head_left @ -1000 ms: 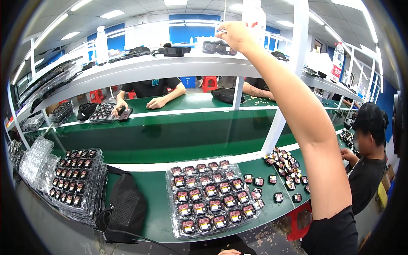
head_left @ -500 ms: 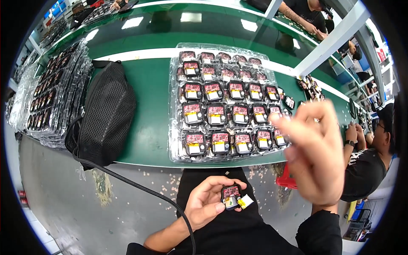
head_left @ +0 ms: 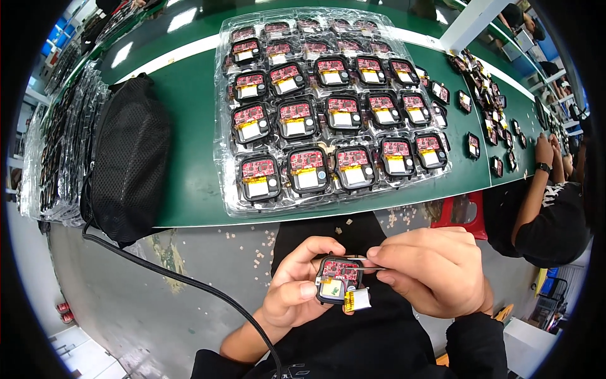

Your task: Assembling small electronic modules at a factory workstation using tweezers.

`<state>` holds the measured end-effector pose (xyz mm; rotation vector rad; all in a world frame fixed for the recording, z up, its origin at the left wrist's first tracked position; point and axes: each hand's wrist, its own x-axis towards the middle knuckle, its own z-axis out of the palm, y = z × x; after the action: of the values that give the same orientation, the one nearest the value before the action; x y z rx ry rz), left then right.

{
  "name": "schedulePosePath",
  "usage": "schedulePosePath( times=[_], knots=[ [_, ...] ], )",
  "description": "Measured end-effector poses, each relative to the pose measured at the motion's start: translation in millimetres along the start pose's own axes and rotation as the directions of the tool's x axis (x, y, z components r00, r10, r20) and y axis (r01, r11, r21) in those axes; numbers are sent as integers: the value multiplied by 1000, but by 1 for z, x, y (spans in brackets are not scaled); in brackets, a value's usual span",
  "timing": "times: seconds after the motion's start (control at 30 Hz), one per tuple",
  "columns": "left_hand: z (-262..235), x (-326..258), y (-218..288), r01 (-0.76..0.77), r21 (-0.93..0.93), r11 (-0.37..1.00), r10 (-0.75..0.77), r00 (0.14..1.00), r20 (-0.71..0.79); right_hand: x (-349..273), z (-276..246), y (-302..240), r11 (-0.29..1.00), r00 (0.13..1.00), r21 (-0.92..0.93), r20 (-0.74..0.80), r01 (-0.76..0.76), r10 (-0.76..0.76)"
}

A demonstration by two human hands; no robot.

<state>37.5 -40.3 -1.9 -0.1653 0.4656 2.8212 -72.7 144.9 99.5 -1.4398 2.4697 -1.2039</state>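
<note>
My left hand (head_left: 285, 292) is closed round a black, square watch case (head_left: 331, 276) with a red circuit board inside, held above my lap. A small silver battery (head_left: 360, 299) with yellow tape hangs out past the case's lower right edge. In the case beside the board lies a pale square with a green mark. My right hand (head_left: 439, 271) pinches metal tweezers (head_left: 371, 268), whose tips reach over the circuit board. Whether the tips touch the board, I cannot tell.
On the green table (head_left: 192, 164), a clear plastic tray (head_left: 222, 158) holds rows of similar cases. A black mesh bag (head_left: 129, 151) and stacked trays (head_left: 66, 148) stand left. Loose cases (head_left: 495, 120) lie right, near a co-worker (head_left: 549, 221). A black cable (head_left: 189, 281) passes my left arm.
My right hand has come down and left from above the tray's right side to the case in my left hand. The whole view has shifted, with the tray now higher and further left.
</note>
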Motion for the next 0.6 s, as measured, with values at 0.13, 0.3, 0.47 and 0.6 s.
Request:
schedulePosePath(
  times=[0.13,0.3,0.47,0.6],
  knots=[
    [0,2,2,5,3,1000,-5,1000,15,3,-1,0,999,999,-4,-13,-39,39],
    [-2,3,2,-25,21,999,25,1000,13,17,-5,5,995,991,18,95,-97,95],
    [-3,2,8,-1,168,986,-11,997,70,26,-12,11,995,940,-83,332,-56,80],
    [-2,-2,6,-6,168,986,-1,999,37,30,-12,8,993,921,-120,388,19,29]
  ],
)
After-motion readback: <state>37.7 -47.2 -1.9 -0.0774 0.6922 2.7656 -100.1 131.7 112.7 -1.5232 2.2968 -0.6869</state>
